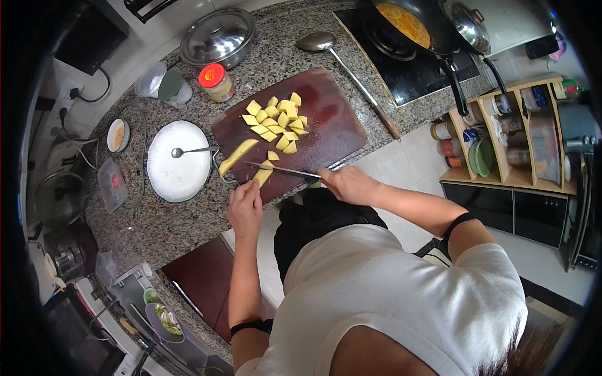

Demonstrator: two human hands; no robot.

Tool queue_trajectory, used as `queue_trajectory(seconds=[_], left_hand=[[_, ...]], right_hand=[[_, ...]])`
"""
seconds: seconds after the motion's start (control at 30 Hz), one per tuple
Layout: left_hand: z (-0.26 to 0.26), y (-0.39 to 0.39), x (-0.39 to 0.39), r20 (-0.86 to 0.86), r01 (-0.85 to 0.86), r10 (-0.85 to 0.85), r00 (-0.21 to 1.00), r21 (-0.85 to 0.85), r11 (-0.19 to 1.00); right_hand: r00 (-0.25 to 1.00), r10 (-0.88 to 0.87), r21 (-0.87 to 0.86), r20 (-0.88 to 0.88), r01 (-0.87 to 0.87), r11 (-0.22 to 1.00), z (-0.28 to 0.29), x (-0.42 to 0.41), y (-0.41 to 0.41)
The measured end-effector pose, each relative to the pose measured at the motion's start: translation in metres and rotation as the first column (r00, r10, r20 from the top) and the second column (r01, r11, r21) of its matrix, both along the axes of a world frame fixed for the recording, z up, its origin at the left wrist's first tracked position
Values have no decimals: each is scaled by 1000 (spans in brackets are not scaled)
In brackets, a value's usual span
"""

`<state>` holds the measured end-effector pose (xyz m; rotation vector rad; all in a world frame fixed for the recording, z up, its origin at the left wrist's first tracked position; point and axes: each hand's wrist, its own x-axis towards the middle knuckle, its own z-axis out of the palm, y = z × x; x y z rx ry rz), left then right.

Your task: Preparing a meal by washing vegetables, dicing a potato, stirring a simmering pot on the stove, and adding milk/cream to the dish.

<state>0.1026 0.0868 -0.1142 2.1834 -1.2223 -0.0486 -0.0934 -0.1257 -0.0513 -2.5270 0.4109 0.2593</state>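
Observation:
My right hand [345,184] grips the handle of a kitchen knife [287,171], whose narrow-looking blade lies across a pale yellow strip, probably potato [263,175]. The fingertips of my left hand [247,202] hold the near end of that strip. A longer yellow strip [237,156] lies to the left, at the edge of the reddish-brown cutting board [329,127]. One small piece [273,155] sits just beyond the blade. Farther up the board, several cut yellow chunks [282,115] are gathered in a loose heap.
Left of the board are a white plate [178,178] with a spoon [188,151] and a red-lidded jar [216,82]. A long-handled wok spatula [357,80] lies right of the board. Beyond it, a wok [442,42] with orange-yellow food stands on the cooktop [390,70]. A lidded metal pot [217,37] stands behind.

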Motion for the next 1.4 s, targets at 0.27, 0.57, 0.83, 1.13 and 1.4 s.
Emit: queue_trajectory(seconds=[0.27,0.57,0.83,1.13,1.4], left_hand=[[-11,-19,-32,-144,-187,179,973,-43,981],[-3,-25,-34,-301,-184,153,941,-78,980],[-5,-25,-36,-333,-184,152,931,-66,981],[-14,-2,-5,-60,-49,42,997,-115,992],[-3,-5,3,-102,15,-28,994,-124,992]], right_hand=[[991,-130,70,43,127,989,25,-9,-11],[999,-39,-49,-1,39,998,46,-8,0],[999,-12,8,-37,12,1000,25,-1,4],[993,-108,105,54,102,989,4,-3,-10],[1000,-12,44,-4,12,999,55,2,-11]])
